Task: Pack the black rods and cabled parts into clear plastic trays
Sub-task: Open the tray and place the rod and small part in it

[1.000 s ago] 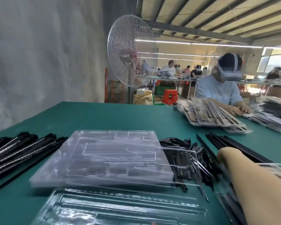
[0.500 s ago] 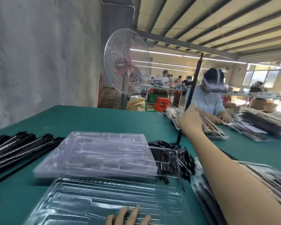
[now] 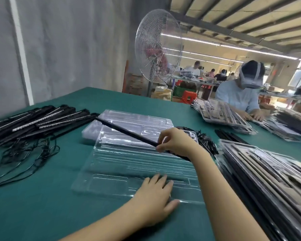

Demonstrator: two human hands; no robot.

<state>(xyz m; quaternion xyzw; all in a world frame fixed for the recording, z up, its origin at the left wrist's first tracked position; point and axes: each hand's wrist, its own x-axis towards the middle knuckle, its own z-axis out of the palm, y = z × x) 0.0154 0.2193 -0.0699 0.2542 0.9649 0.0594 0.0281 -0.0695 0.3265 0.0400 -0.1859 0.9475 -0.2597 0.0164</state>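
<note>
A clear plastic tray (image 3: 122,173) lies in front of me on the green table. My left hand (image 3: 155,197) rests flat on its near right corner, fingers straight. My right hand (image 3: 175,141) pinches a long black rod (image 3: 127,132), which slants low over the tray from upper left to lower right. A second clear tray (image 3: 137,120) sits just behind the first. More black rods (image 3: 40,120) lie in a pile at the left, with tangled black cabled parts (image 3: 26,153) below them.
A stack of filled trays (image 3: 268,180) runs along my right. Small black parts (image 3: 205,141) are heaped behind my right wrist, loose rods (image 3: 231,136) beyond. Across the table a person (image 3: 240,94) packs trays (image 3: 221,113). A standing fan (image 3: 158,47) is behind the table.
My right hand has brought the rod from upright in the air down to a low slant over the near tray. My left hand has slid forward onto the tray's corner.
</note>
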